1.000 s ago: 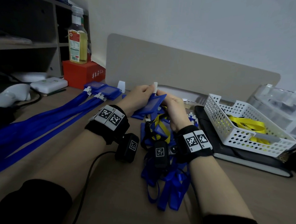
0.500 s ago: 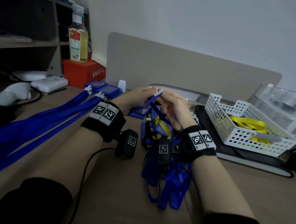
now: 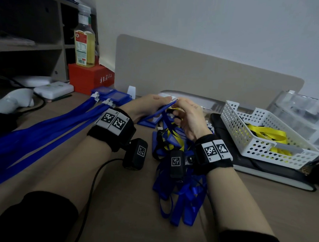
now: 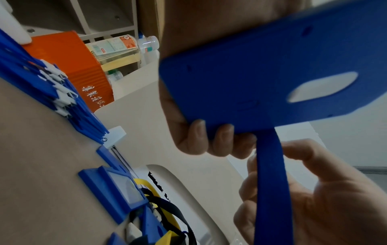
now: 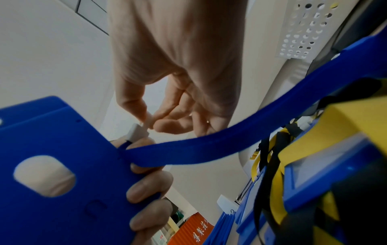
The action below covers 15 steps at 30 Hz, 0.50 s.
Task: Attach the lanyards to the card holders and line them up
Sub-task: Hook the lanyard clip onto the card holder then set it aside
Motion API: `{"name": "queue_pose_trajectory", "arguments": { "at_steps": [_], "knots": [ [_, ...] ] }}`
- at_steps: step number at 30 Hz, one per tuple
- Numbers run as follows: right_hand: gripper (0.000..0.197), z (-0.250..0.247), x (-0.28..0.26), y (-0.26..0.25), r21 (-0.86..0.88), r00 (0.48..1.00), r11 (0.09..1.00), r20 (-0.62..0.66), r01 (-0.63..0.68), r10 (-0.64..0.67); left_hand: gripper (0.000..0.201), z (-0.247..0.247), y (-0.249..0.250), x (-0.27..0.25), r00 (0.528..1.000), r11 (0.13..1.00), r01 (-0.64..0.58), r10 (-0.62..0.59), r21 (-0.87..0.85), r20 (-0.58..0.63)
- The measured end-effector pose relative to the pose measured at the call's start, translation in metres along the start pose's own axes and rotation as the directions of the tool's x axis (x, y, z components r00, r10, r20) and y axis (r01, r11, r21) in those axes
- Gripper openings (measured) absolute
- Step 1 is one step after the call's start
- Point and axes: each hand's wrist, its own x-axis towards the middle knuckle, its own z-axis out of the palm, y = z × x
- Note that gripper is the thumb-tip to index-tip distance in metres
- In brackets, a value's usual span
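a blue card holder point(image 3: 156, 112) is gripped by the left hand point(image 3: 148, 106) above the counter point(image 3: 131, 212), just left of the tangled pile of lanyards point(image 3: 179, 186); in the left wrist view the curled fingertips point(image 4: 222, 137) are seen wrapped over the holder's far edge, its back with an oval cut-out turned toward the camera. a white clip point(image 5: 136, 132) at that edge is pinched between the thumb and forefinger of the right hand point(image 3: 188, 118), which is held just beyond the holder's top and directly above the pile. a blue lanyard strap point(image 5: 209, 145) is seen running from the clip, beneath the right palm, down into the pile. whether the clip is fully seated in the holder's slot cannot be told. well to the left of the pile, finished lanyards point(image 3: 43, 133) are laid out straight on the counter with their card holders point(image 3: 112, 96) stacked at the far end. to the right of the pile a white basket point(image 3: 234, 124) holding yellow lanyards point(image 3: 265, 132) is set on a dark notebook point(image 3: 263, 169).
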Motion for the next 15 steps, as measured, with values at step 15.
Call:
{"name": "queue_pose_trajectory", "arguments": {
  "at_steps": [15],
  "knots": [
    [0.022,0.002,-0.003,-0.003,-0.106,0.982,0.986,-0.129,0.126,-0.139,0.044,-0.014,-0.015,0.015,0.944,0.96,0.072,0.022,0.27,-0.329]
  ]
}}
